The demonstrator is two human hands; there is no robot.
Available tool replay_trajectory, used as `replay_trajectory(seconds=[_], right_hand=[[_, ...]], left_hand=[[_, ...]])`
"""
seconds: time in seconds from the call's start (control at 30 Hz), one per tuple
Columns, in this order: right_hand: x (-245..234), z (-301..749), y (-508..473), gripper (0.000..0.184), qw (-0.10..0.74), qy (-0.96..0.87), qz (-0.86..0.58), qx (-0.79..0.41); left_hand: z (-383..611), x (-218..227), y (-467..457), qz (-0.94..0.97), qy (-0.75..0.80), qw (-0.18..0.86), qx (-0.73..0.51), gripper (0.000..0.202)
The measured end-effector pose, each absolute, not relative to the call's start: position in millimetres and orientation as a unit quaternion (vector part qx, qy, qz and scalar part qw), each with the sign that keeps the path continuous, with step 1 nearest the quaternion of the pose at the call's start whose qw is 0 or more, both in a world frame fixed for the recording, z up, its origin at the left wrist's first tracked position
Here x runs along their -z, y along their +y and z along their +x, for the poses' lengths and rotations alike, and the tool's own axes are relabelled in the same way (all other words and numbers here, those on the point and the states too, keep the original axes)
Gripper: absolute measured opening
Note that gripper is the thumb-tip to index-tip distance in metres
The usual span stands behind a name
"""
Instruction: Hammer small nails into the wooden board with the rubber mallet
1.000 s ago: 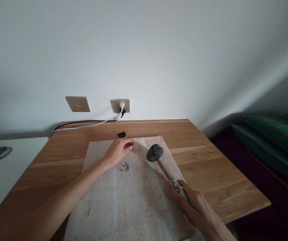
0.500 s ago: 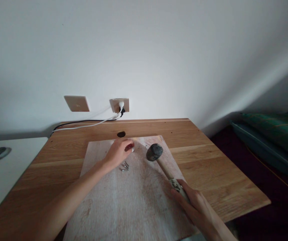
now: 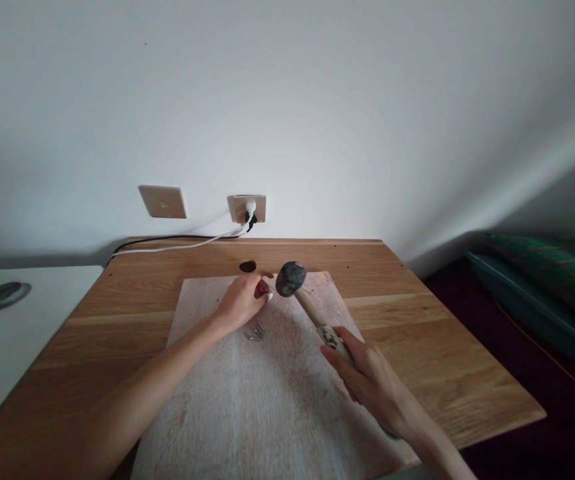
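Note:
My right hand (image 3: 367, 373) is wrapped round the handle of a rubber mallet (image 3: 291, 279). Its black head is raised over the far part of a pale, worn wooden board (image 3: 237, 400). Just left of the head, my left hand (image 3: 242, 300) is low at the board with its fingertips pinched. A small white piece (image 3: 270, 295) shows at those fingertips, too small to name. Several loose nails (image 3: 256, 331) lie on the board below my left hand. Another thin nail (image 3: 309, 291) shows just right of the mallet head.
The board lies on a wooden table (image 3: 417, 360) against a white wall. Near the back edge is a round hole (image 3: 248, 266). Cables (image 3: 182, 247) run to a wall socket (image 3: 240, 208). A white surface (image 3: 42, 340) with a dark round object (image 3: 5, 295) stands left; cushions (image 3: 542, 293) lie right.
The mallet has moved up and left, its head now closer to my left hand. My left hand stays at about the same spot on the board. The view has shifted slightly.

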State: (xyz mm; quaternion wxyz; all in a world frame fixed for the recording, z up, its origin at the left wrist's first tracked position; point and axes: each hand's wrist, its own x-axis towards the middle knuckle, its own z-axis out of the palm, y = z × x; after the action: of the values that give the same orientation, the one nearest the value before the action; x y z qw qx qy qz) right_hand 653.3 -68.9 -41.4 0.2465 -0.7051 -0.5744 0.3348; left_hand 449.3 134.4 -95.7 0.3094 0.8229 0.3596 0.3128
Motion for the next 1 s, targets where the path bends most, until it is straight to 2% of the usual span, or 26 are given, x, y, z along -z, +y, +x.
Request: replay_trajectory(seconds=[0.2, 0.33, 0.8, 0.9, 1.0], right_hand=[[40.9, 645.4, -57.1, 0.029, 0.218, -0.593, -0.701, -0.331], [41.0, 643.0, -58.5, 0.032, 0.212, -0.582, -0.715, -0.324], [46.6, 646.8, -63.4, 0.035, 0.194, -0.598, -0.714, -0.308], [45.8, 650.2, -76.0, 0.039, 0.202, -0.585, -0.718, -0.318], [47.9, 654.5, -93.7, 0.043, 0.213, -0.557, -0.723, -0.35]], left_hand=[[448.6, 93.1, 133.6, 0.814, 0.369, 0.321, -0.314, 0.058], [449.0, 92.0, 132.8, 0.813, 0.38, 0.317, -0.308, 0.063], [442.9, 88.9, 136.5, 0.82, 0.343, 0.349, -0.298, 0.056], [429.9, 74.2, 135.9, 0.867, 0.295, 0.314, -0.248, 0.047], [416.0, 54.1, 126.0, 0.934, 0.232, 0.225, -0.154, 0.033]])
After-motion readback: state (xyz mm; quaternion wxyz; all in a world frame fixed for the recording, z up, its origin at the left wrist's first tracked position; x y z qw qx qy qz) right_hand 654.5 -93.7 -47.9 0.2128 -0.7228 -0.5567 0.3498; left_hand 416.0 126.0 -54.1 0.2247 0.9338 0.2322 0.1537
